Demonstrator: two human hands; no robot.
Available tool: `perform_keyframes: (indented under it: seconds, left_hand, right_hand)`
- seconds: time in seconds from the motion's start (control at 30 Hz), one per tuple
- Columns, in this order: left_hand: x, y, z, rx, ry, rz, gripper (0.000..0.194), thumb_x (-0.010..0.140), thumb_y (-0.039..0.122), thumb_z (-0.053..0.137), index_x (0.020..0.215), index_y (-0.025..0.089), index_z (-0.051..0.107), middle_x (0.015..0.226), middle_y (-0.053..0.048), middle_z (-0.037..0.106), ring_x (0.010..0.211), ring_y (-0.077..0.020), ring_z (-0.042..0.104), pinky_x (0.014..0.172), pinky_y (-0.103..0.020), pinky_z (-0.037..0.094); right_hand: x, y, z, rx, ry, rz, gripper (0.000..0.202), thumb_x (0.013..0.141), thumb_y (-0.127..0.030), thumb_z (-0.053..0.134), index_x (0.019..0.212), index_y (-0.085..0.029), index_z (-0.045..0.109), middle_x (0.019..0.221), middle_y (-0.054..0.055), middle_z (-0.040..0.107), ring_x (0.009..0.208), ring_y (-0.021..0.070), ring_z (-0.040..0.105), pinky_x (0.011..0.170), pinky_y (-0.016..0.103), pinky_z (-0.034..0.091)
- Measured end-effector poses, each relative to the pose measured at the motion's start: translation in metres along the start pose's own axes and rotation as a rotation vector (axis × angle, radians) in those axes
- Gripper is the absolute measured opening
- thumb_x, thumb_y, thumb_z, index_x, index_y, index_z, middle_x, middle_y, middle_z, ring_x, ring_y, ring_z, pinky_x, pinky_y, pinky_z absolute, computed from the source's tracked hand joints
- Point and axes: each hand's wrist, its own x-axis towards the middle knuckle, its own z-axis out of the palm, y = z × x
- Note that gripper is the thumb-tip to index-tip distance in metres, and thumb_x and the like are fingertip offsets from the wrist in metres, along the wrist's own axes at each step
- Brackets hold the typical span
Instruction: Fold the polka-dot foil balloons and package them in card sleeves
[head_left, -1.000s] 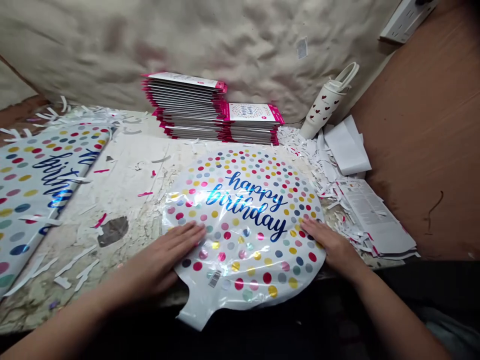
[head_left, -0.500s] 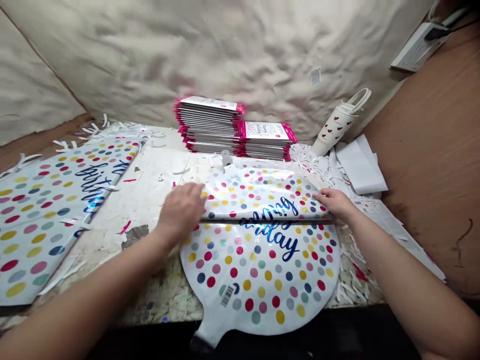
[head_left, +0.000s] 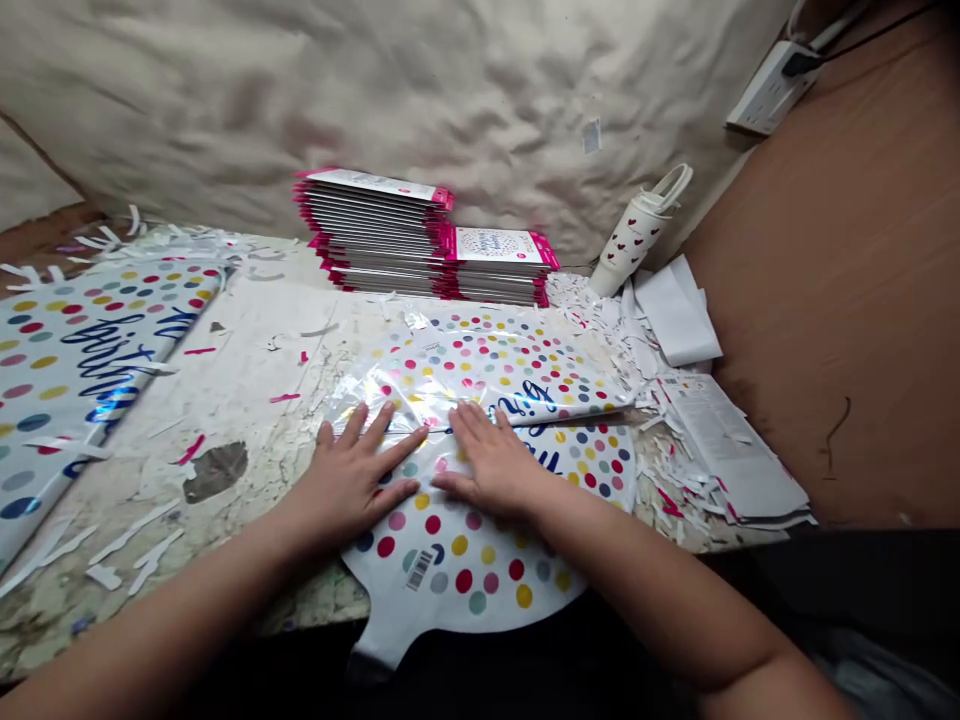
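Observation:
A white foil balloon (head_left: pixel 465 590) with coloured dots and blue lettering lies flat at the table's front edge, its neck hanging over. Its upper part is folded over along a crease across the middle. My left hand (head_left: pixel 356 475) rests on the left side of the crease, fingers spread. Beside it, my right hand (head_left: pixel 491 460) lies flat on the middle of the balloon, partly covering the lettering. Neither hand grips anything. Below my left hand a barcode label (head_left: pixel 419 570) shows on the balloon.
More dotted foil sheets (head_left: pixel 52 370) lie at the left. Two stacks of pink-edged packets (head_left: pixel 375 235) stand at the back, beside a white tumbler (head_left: pixel 634 235). Paper scraps (head_left: pixel 600 320) and folded papers (head_left: pixel 731 450) are at the right. A power strip (head_left: pixel 772 90) hangs on the wall.
Both hands have left the fold's ends. My right hand has moved left to the balloon's middle, and my left hand now lies spread on the crease. The view has shifted slightly.

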Motion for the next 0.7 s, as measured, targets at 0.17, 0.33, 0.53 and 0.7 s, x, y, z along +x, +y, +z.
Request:
perform_keyframes:
  seconds: [0.17, 0.33, 0.53, 0.7]
  left_hand:
    - [0.007, 0.008, -0.014, -0.047, -0.076, -0.018, 0.060, 0.082, 0.065, 0.033, 0.136, 0.038, 0.034, 0.149, -0.011, 0.021, 0.132, -0.0461, 0.015, 0.095, -0.067, 0.019]
    - [0.037, 0.070, -0.021, -0.106, 0.025, 0.028, 0.077, 0.084, 0.064, 0.029, 0.141, 0.013, 0.028, 0.148, -0.017, 0.018, 0.136, -0.0381, 0.010, 0.105, -0.055, 0.017]
    - [0.052, 0.110, -0.007, -0.099, -0.086, -0.035, 0.092, 0.074, 0.075, 0.031, 0.142, 0.014, 0.025, 0.148, -0.020, 0.016, 0.134, -0.0447, 0.008, 0.101, -0.064, 0.013]
    - [0.050, 0.108, -0.002, -0.158, -0.027, -0.020, 0.091, 0.069, 0.076, 0.040, 0.140, 0.020, 0.031, 0.148, -0.019, 0.019, 0.133, -0.0462, 0.008, 0.098, -0.067, 0.011]
  right_hand:
    - [-0.084, 0.088, -0.027, -0.118, 0.124, 0.513, 0.069, 0.088, -0.053, 0.030, 0.138, -0.006, 0.031, 0.141, 0.023, 0.033, 0.132, 0.0365, 0.026, 0.105, 0.060, 0.016]
    - [-0.114, 0.090, -0.027, -0.235, 0.208, 0.476, 0.056, 0.090, -0.047, 0.030, 0.136, -0.017, 0.038, 0.133, 0.019, 0.046, 0.127, 0.0337, 0.037, 0.104, 0.053, 0.025]
    - [-0.069, 0.082, -0.026, 0.163, 0.321, 0.692, 0.080, 0.079, -0.063, 0.041, 0.142, -0.015, 0.024, 0.128, 0.023, 0.047, 0.120, 0.0386, 0.044, 0.094, 0.056, 0.036]
    - [-0.025, 0.037, -0.062, 0.529, 0.531, 0.461, 0.059, 0.094, -0.043, 0.015, 0.143, -0.020, -0.009, 0.148, 0.013, 0.020, 0.135, 0.0190, 0.026, 0.100, 0.040, 0.036]
